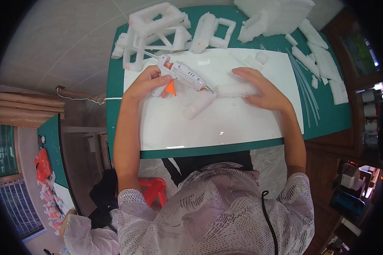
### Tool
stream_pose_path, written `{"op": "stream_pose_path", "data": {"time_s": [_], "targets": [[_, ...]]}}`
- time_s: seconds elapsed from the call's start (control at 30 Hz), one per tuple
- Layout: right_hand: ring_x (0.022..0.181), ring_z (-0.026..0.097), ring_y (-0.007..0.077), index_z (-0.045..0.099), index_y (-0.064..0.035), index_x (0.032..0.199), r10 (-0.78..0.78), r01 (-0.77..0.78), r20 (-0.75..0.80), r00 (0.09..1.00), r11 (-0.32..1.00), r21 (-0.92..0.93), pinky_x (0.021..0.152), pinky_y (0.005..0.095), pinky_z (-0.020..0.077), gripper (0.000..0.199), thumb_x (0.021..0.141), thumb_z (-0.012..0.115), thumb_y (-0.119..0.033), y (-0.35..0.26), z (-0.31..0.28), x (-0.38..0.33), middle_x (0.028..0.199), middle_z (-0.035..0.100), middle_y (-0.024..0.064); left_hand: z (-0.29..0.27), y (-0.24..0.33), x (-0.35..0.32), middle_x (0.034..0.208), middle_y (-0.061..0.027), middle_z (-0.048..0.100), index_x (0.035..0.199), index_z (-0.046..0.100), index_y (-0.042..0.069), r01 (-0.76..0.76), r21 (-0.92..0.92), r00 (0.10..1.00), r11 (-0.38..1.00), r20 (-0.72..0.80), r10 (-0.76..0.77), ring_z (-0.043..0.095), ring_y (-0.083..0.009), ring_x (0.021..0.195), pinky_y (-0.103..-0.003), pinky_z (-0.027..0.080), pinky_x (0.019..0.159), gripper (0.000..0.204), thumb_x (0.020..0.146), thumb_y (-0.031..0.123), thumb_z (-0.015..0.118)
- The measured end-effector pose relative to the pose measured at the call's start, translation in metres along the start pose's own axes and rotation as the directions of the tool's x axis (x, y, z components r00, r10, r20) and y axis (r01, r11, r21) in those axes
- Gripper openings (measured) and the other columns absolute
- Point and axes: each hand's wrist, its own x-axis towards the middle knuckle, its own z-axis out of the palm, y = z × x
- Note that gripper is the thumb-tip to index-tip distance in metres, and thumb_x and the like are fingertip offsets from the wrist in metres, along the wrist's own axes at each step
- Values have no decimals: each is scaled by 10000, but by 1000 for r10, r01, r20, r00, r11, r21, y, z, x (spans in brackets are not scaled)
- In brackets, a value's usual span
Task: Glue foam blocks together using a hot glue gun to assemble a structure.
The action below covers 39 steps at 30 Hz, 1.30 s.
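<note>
My left hand is wrapped round the handle of a white hot glue gun with an orange trigger, a glue stick poking from its back. Its metal nozzle points right and down, close to where two white foam bars nearly meet. One foam bar lies crosswise; the other foam bar slants toward me. Around the right end of the crosswise bar, my right hand is spread, thumb at the near edge and fingers stretched beyond the far edge. Whether its palm presses the bar is hidden.
Beneath lies a white board on a green tabletop. Foam frames stand at the back left, a large foam block at the back right. Thin clear sticks and foam scraps lie right. A white cord reaches the left edge.
</note>
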Motion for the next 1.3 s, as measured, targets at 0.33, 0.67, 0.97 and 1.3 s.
{"op": "stream_pose_path", "data": {"time_s": [0.33,0.67,0.97,1.3], "targets": [[1427,325,347,429,-126,1481,17,-15,8,1000,990,-142,1193,433,274,814,704,656,-39,-31,-11,-5,1516,395,164,-1,-3,1,855,-103,666,1091,637,-49,-89,-81,995,993,-57,85,611,-172,566,-315,484,542,334,917,234,672],[998,619,302,607,-32,1177,-99,75,-500,861,995,-68,886,372,493,447,782,786,-140,-100,59,-5,1123,631,139,9,2,2,845,-121,656,1105,614,-59,-139,-112,987,984,-91,130,619,-189,578,-320,496,557,375,930,270,659],[680,561,194,648,6,884,-19,24,-509,861,1000,3,641,300,445,188,815,754,-133,-97,43,16,757,600,90,15,-3,6,868,-130,653,1116,594,-59,-243,-194,969,950,-90,230,629,-209,604,-318,501,564,362,953,263,630],[712,569,187,672,7,957,-113,-45,-648,753,974,-222,656,278,445,168,847,730,-105,-81,-41,-22,842,635,94,2,4,4,851,-123,648,1038,590,-35,-439,-213,883,873,-284,375,624,-207,624,-309,488,569,332,1006,293,557]]}}
